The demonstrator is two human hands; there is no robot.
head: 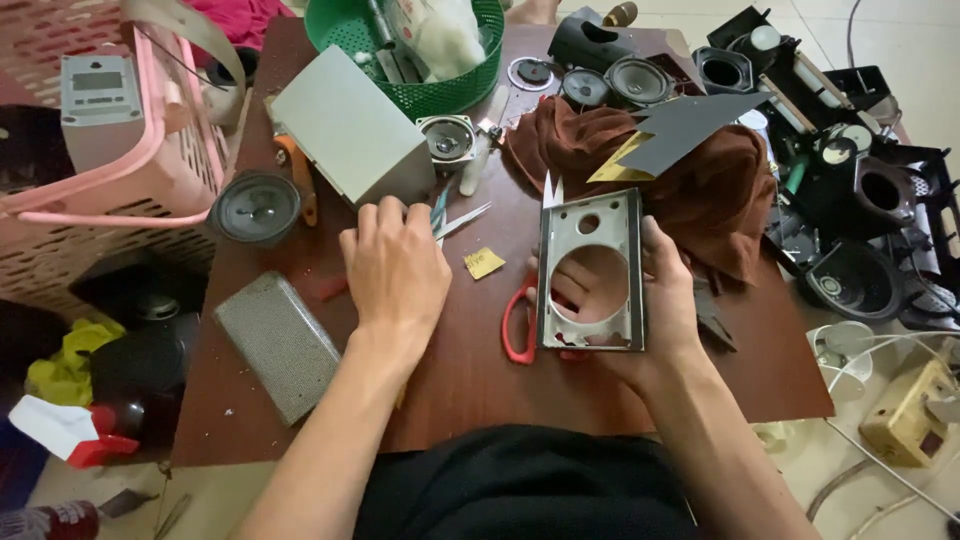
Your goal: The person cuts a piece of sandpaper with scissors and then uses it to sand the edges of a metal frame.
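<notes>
My right hand [668, 310] holds a grey metal speaker front plate [592, 270] with a large round hole and a small one, upright over the brown table [470, 380]. Red-handled scissors [518, 325] lie just under the plate, partly hidden by it. My left hand [395, 262] rests palm down on the table, fingers curled, next to tweezers [462, 220] and below a grey metal box [350, 125]. A small yellow scrap [484, 263] lies between my hands.
A loose speaker cone [257, 208] and a grey mesh grille [278, 343] lie at left. A pink basket [110, 160] stands far left, a green basket [420, 50] at the back. A brown cloth [700, 180] bears dark card pieces. Black speaker housings [860, 200] crowd the right.
</notes>
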